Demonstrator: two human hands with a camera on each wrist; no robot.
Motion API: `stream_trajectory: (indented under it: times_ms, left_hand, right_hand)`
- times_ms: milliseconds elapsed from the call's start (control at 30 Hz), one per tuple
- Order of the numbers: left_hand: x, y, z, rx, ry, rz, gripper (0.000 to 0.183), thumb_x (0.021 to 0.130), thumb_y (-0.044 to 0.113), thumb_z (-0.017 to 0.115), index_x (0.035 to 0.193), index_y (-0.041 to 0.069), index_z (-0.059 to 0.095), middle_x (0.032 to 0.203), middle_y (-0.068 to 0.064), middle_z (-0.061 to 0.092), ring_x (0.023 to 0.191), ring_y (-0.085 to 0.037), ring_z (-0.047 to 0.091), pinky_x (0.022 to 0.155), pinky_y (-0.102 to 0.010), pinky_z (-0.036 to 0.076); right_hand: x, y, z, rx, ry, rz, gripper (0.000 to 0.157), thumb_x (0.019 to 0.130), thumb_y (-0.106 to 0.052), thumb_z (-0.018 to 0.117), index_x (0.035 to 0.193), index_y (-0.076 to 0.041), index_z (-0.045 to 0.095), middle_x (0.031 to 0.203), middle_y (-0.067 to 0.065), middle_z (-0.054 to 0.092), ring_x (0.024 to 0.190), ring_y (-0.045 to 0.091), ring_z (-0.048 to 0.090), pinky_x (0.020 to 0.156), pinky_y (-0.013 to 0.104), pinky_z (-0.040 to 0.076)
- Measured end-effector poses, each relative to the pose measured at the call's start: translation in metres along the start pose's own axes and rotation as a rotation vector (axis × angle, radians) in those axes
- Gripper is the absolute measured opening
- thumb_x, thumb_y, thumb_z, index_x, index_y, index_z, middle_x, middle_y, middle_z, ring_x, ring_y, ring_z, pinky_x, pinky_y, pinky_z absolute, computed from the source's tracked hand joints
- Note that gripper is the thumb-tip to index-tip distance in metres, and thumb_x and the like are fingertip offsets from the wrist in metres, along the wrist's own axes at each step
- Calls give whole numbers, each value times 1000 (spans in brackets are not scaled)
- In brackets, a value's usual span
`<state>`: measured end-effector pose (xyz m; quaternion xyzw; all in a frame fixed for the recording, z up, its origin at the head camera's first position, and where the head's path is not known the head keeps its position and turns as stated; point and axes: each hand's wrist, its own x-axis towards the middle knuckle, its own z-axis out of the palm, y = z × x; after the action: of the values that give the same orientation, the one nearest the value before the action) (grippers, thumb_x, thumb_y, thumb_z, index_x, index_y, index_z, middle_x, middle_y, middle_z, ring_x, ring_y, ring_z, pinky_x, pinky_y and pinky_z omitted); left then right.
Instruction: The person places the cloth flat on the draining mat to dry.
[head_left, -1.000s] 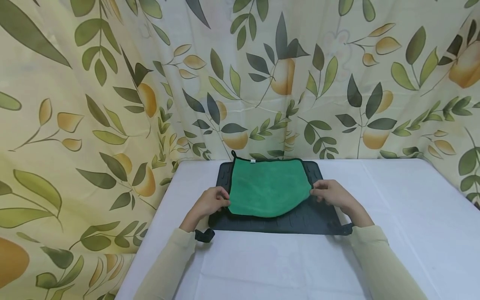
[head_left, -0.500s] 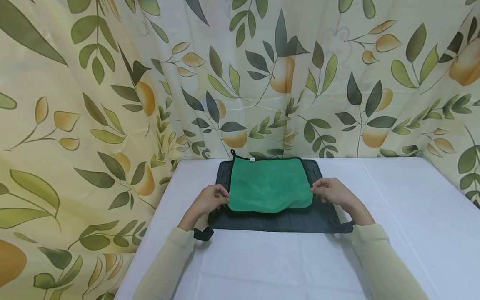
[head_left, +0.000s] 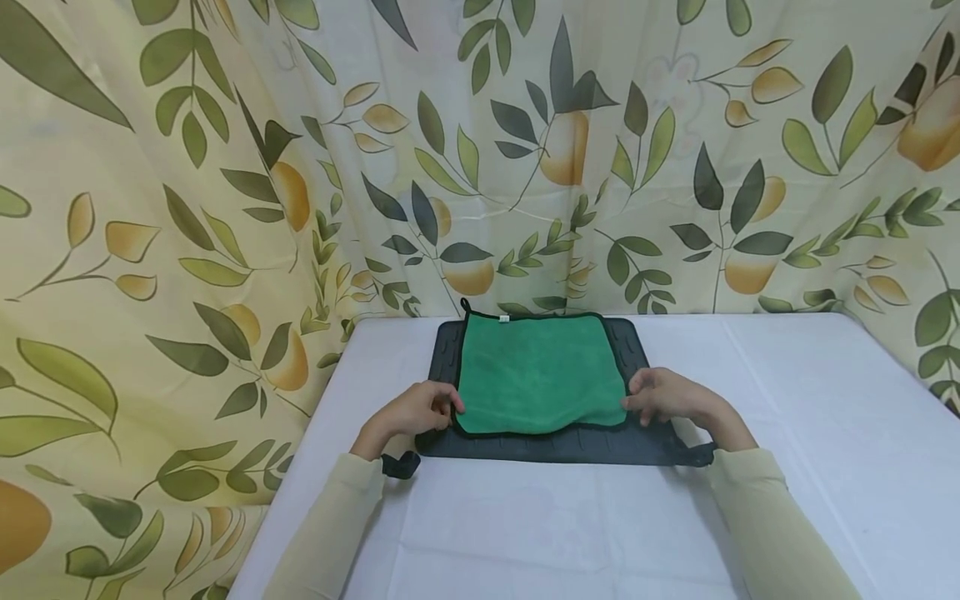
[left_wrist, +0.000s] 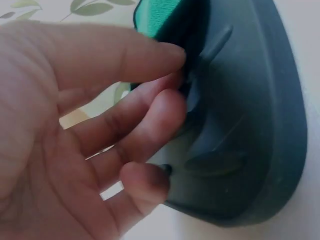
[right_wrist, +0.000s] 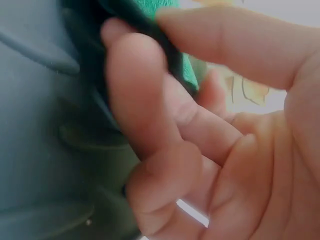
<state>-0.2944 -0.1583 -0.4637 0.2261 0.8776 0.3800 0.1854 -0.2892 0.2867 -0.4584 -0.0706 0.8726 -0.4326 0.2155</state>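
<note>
A green cloth (head_left: pixel 542 375) with a black border, a small white tag and a corner loop is spread over a dark ridged tray (head_left: pixel 547 447). My left hand (head_left: pixel 420 410) pinches its black edge at the near left corner, thumb against fingers in the left wrist view. At the near right corner my right hand (head_left: pixel 667 396) grips the cloth's edge between thumb and fingers. In the right wrist view, the thumb (right_wrist: pixel 225 40) lies on the green side and the other fingers curl beneath. The tray's ridges show below the cloth.
The tray stands on a table with a white cover (head_left: pixel 525 533). A curtain (head_left: pixel 465 158) printed with leaves and fruit hangs behind the table and along its left side. A dark strap (head_left: pixel 401 465) sits at the left wrist.
Both hands have lowered slightly toward the near side with the cloth's corners. The cloth's near edge, sagging at the middle earlier, now lies straighter and flatter across the tray.
</note>
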Motion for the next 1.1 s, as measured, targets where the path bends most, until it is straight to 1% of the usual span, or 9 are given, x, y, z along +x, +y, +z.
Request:
stream_trajectory:
  times_ms: [100,200,400,533,633,733,867,1000,1100]
  left_hand:
    - [1,-3,0,25,2,43,21,90,-4,70,102,13,73,84,-4,67,74,-14,59,66,-27,49]
    - [3,-5,-1,41,44,71,11,92,6,74,100,15,74,83,-2,68,74,-14,60,66,-26,50]
    - [2,-7,-6,10,101,57,4,96,14,72,100,15,73,81,0,66,72,-14,58,64,-27,50]
    - [1,-6,-7,-1,87,52,5,97,13,71,101,13,72,82,-1,65,71,-15,59,65,-28,51]
    - [1,-6,-6,4,67,59,4,96,12,71,100,13,71,80,-1,64,70,-14,57,64,-28,48]
    - [1,-6,-5,5,49,58,5,94,12,73,98,15,71,78,0,63,70,-13,57,63,-26,46]
    - [1,-6,-4,1,42,49,6,93,13,76,96,16,71,77,1,62,70,-12,56,63,-25,46]
    - [0,-7,-5,13,53,43,6,93,19,76,95,17,71,76,1,60,70,-12,54,62,-26,44]
    - [0,-8,-6,17,59,34,6,95,21,74,95,17,70,77,1,61,70,-13,55,62,-26,45]
  right_hand:
    - [-1,-2,0,9,-28,-32,26,96,-21,69,100,-6,49,72,2,62,69,18,65,61,29,46]
    - [-2,-3,-2,25,-19,-52,24,97,-19,67,101,-6,47,72,2,62,66,18,63,60,29,48]
    - [-6,-2,-9,51,-21,-68,23,99,-18,65,111,1,61,82,6,67,64,15,60,61,29,52]
    - [-7,-1,-12,43,-53,-74,26,102,-18,61,115,3,68,88,4,66,68,14,60,64,29,53]
    - [-7,1,-13,32,-88,-92,25,101,-9,56,120,3,68,89,3,63,73,15,61,68,30,54]
    - [-8,2,-13,11,-120,-134,28,97,-5,59,123,3,66,88,3,61,76,16,60,69,32,53]
    - [-7,2,-12,-30,-113,-156,28,93,-15,72,116,0,67,83,1,60,73,14,57,67,30,51]
    - [-8,4,-12,-62,-98,-141,24,94,-22,73,107,-3,69,76,-3,55,70,12,53,64,28,49]
    - [-9,5,-14,-81,-102,-149,22,97,-22,70,104,-2,69,75,-2,54,68,11,50,62,27,46]
